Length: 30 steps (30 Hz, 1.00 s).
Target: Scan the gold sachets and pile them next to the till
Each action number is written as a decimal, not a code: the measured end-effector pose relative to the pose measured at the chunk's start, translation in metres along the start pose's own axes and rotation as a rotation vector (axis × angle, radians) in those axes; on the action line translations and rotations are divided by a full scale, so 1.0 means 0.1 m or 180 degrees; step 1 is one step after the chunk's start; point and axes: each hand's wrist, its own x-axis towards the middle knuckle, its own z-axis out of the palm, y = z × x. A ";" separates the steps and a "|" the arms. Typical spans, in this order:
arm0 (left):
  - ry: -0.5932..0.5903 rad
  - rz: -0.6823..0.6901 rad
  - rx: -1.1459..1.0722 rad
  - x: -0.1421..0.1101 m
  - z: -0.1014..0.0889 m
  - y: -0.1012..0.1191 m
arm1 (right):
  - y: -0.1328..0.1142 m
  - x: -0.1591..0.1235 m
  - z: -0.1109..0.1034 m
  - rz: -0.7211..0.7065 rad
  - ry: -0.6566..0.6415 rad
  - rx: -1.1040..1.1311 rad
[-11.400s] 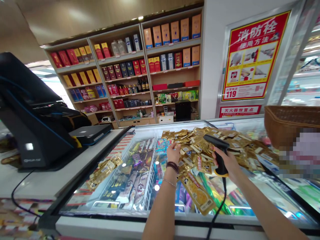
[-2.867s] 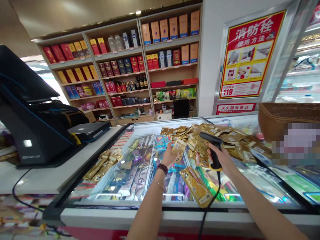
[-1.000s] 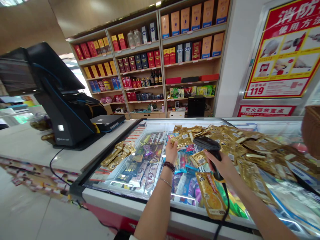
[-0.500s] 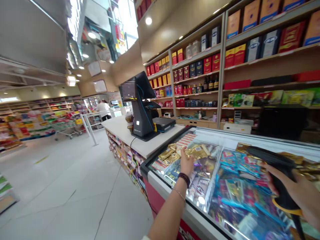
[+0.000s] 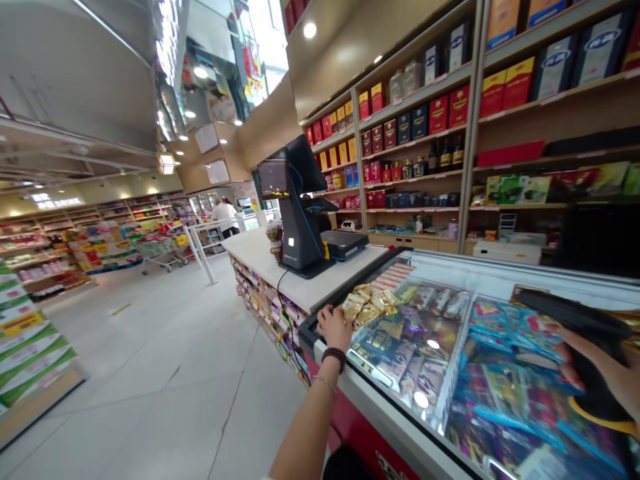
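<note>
My left hand, with a dark beaded bracelet on its wrist, is at the left end of the glass-topped freezer. Its fingers are bent and a little apart over the dark rim, beside a heap of gold foil packets. The thumb side touches or nearly touches the nearest packets; nothing shows in the grasp. At the right edge, my right hand is wrapped round a black and yellow handheld barcode scanner, held above the freezer glass. Part of that hand is cut off by the frame.
Bagged ice creams lie under the glass. A checkout terminal and a black flat box stand on the white counter. Boxed bottles fill the wall shelves. A person stands far off behind a white railing.
My left hand has moved left from the middle packets to the freezer's rim. The gold packets are now together in one heap. The scanner stays in my right hand, and the view has turned left.
</note>
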 end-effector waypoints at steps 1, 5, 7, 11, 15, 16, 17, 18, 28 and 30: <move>0.0063 0.0035 0.0051 -0.01 0.01 0.02 | -0.04 -0.02 -0.03 0.0179 -0.0036 0.0036; 0.0256 0.0548 -0.0062 -0.06 0.04 0.13 | -0.25 -0.11 -0.21 0.0452 0.0203 0.0279; 0.0267 0.0960 -0.0226 -0.13 0.08 0.23 | -0.31 -0.13 -0.34 0.0444 0.0289 0.0431; -0.0226 0.1967 -0.0810 -0.44 0.23 0.68 | -0.33 -0.14 -0.69 0.0186 0.0455 0.0654; -0.1470 0.3003 -0.1419 -0.96 0.41 1.44 | -0.36 -0.22 -1.06 0.0054 0.0536 0.0672; -0.1776 0.3216 -0.1522 -1.11 0.46 1.63 | -0.37 -0.25 -1.14 0.0042 0.0578 0.0651; -0.2050 0.3393 -0.1589 -1.27 0.51 1.82 | -0.38 -0.28 -1.21 0.0032 0.0622 0.0625; -0.2286 0.3526 -0.1621 -1.42 0.56 1.99 | -0.37 -0.32 -1.28 0.0027 0.0661 0.0601; -0.3083 0.3960 -0.1419 -2.04 0.80 2.50 | -0.08 -0.53 -1.65 -0.0002 0.0660 0.0394; -0.3106 0.3739 -0.1435 -1.96 0.81 2.48 | -0.09 -0.54 -1.64 0.0003 0.0674 0.0323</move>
